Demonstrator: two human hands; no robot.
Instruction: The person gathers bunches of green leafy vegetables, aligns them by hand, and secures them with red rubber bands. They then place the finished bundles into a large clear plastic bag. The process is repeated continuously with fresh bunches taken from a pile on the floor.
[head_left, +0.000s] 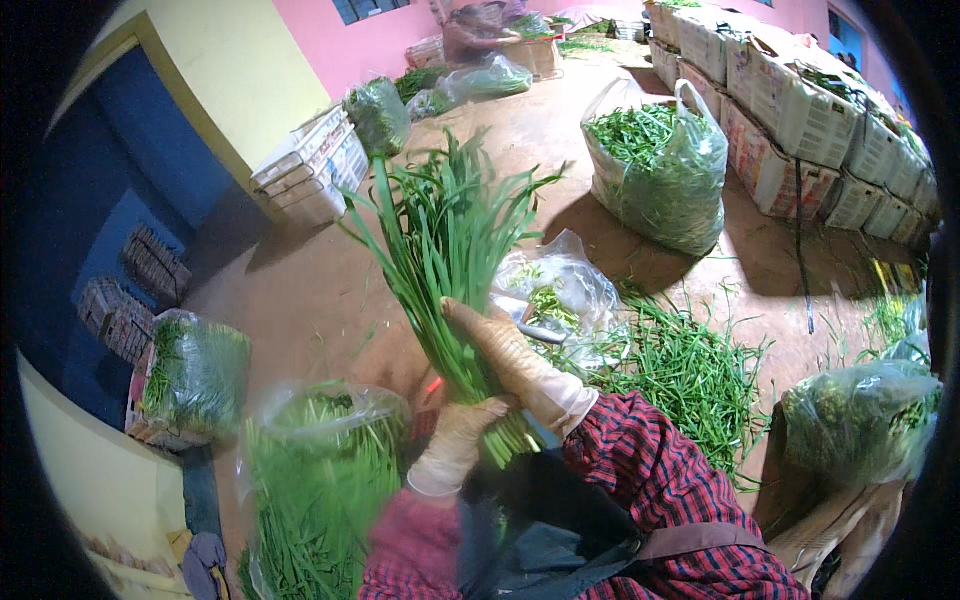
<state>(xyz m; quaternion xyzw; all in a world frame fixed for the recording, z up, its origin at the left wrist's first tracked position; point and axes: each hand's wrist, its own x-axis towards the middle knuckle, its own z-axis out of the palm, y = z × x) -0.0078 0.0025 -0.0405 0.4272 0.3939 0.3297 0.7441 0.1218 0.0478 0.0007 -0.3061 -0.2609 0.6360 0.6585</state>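
Observation:
A bunch of long flat green leaves, which look like garlic chives (442, 262), is held up in front of me with its pale stem ends towards my lap. Low on the stems, my left hand (454, 442) wraps the bunch. My right hand (510, 352) grips it higher, thumb along the leaves. Both hands wear pale thin gloves. Just beyond the right hand shows a grey tool end (541, 333); I cannot tell whether it is held or lying there. An open clear bag of greens (322, 465), blurred, stands beside my left arm.
Trimmings lie on a plastic sheet (559, 300), beside a loose heap of leaves (682, 375). A full plastic bag (656, 172) stands ahead. Paper-lined crates (780, 112) are stacked at right, another crate (315, 165) at left. A bag (855, 420) lies far right. A person (476, 34) works behind.

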